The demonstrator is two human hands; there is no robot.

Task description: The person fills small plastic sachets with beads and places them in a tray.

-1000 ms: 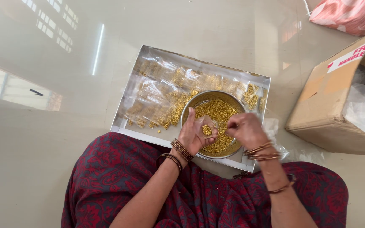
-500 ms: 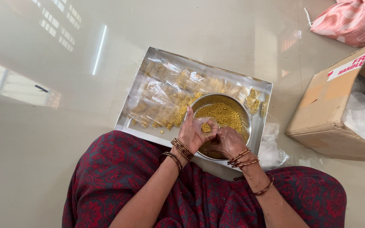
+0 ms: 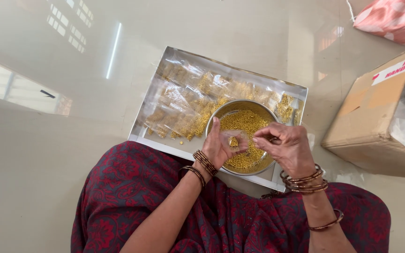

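Note:
A round steel bowl full of small golden beads sits in a shallow white tray on the floor in front of my lap. Both hands hover over the bowl. My left hand pinches a small clear plastic pouch with a few beads in it. My right hand holds the pouch's other edge with its fingertips. Bangles circle both wrists.
Several clear pouches of golden beads fill the tray's far and left part. An open cardboard box with clear plastic inside stands at the right. A pink bag lies at the top right. The floor is glossy tile.
My left hand had loose beads on its open palm; now a clear pouch is held between both hands. My right hand rose from the bowl's near rim to meet it.

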